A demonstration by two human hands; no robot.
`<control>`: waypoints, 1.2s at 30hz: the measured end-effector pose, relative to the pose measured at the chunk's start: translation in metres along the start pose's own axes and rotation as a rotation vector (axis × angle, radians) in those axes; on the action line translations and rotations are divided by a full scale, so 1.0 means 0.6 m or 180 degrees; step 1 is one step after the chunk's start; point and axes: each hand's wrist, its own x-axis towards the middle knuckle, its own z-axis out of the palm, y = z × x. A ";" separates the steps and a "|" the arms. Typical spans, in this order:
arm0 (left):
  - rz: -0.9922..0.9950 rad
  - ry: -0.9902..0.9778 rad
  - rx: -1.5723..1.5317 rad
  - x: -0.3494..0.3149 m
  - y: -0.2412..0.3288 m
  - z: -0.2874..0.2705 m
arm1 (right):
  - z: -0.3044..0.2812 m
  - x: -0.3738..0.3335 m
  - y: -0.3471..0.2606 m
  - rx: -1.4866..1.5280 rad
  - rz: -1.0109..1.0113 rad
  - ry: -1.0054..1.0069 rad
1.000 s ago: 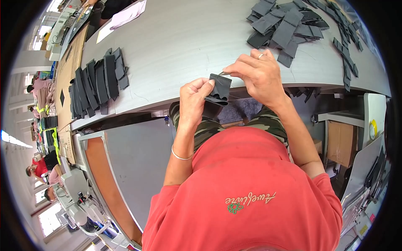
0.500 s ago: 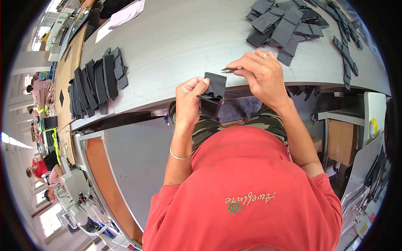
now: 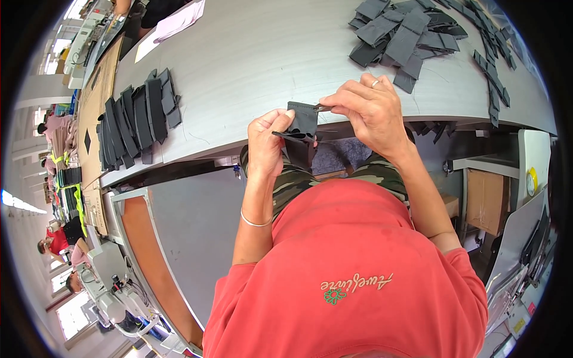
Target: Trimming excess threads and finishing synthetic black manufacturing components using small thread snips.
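My left hand (image 3: pixel 267 138) is closed on a dark grey sewn fabric piece (image 3: pixel 303 121), thumb on its face near the upper left corner. The piece is held up near the table edge, its lower part folded and hanging over my lap. In my right hand (image 3: pixel 371 114), thumb and fingers pinch small dark thread snips (image 3: pixel 323 108). The snips' tip touches the fabric's upper right edge; whether the blades are closed is too small to tell. Most of the snips is hidden by my fingers.
On the pale table (image 3: pixel 250 65), a row of dark fabric strips (image 3: pixel 140 113) lies left and a heap of similar pieces (image 3: pixel 400 39) lies far right. Longer dark strips (image 3: pixel 492 77) trail to the right edge. Pink sheets (image 3: pixel 179 22) lie far left. A cardboard box (image 3: pixel 484 201) stands below right.
My right hand has brought the snips down against the fabric's upper right edge. The left hand has tilted the piece slightly, and its lower fold now spreads further left.
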 end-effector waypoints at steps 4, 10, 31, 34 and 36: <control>0.0009 -0.0033 0.0093 0.002 -0.002 -0.004 | 0.004 -0.002 0.002 0.0227 0.0207 -0.0027; -0.0066 -0.0004 0.0320 0.001 0.002 -0.005 | 0.008 -0.005 -0.003 0.1099 0.1020 -0.0034; -0.0031 -0.0010 0.0082 -0.004 0.012 -0.006 | 0.002 0.002 -0.010 0.0080 0.0169 0.0072; 0.0122 -0.0083 0.0427 -0.035 0.050 0.026 | -0.002 -0.004 -0.004 0.1647 0.1055 0.0268; 0.0407 -0.0230 0.0873 -0.056 0.070 0.036 | -0.017 -0.001 -0.004 0.2021 0.1230 0.0280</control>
